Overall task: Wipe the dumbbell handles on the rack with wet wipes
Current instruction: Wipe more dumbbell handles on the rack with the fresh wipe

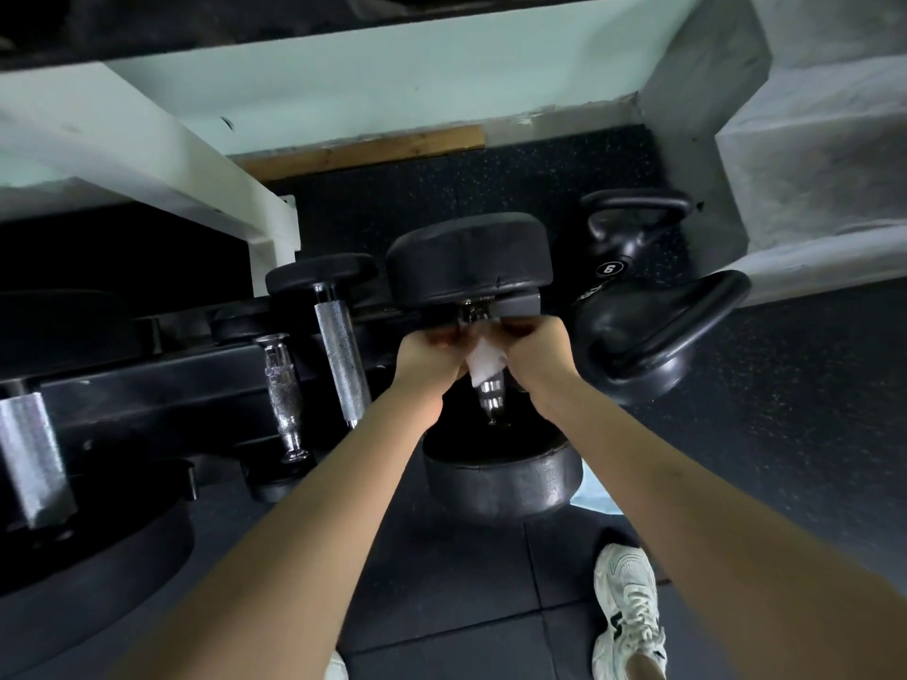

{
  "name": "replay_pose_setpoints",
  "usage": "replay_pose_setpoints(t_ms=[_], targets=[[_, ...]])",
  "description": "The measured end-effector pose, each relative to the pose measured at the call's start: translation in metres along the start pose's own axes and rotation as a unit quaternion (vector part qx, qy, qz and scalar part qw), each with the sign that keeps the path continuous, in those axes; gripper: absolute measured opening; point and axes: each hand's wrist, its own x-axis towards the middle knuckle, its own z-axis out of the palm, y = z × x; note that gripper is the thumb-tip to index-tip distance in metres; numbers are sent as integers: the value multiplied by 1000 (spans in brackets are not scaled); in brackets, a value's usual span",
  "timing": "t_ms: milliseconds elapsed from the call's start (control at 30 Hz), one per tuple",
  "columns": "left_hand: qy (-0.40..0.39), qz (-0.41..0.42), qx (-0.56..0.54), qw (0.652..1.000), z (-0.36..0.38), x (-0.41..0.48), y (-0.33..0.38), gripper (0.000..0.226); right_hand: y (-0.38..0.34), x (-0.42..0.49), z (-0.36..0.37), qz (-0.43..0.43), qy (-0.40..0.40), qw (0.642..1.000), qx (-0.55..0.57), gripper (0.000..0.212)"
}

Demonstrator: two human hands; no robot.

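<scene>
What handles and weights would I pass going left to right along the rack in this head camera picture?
Taped grey handle → short chrome handle → long knurled handle → big dumbbell's handle, wrapped in a white wet wipe by the left hand and right hand → tipped black kettlebell.

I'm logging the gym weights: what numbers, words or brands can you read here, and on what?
"6" in a white ring, on the black kettlebell; seen at an angle, so it could be a 9.
Faint lettering below that: too blurred to read.
Dumbbells, wet wipe, shoe: no readable text.
</scene>
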Motion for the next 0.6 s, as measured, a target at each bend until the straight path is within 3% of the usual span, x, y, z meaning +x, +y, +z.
replay_pose_setpoints(t_ms=[67, 200, 367, 500, 600], targets=[[19, 7, -33, 999, 4, 5, 5, 11, -14, 3, 3, 26, 7, 998, 63, 10], [25, 40, -4, 999, 3, 5, 2, 7, -6, 1, 0, -24, -11, 999, 21, 13], [-18, 97, 202, 974, -9, 0, -20, 23, 19, -12, -19, -77, -77, 987, -120, 21], [-97, 100, 378, 915, -15, -2, -26, 26, 34, -22, -29, -72, -143, 954, -253, 38], [-124, 81, 444, 884, -15, -3, -27, 29, 32, -22, -31, -72, -170, 926, -329, 32]])
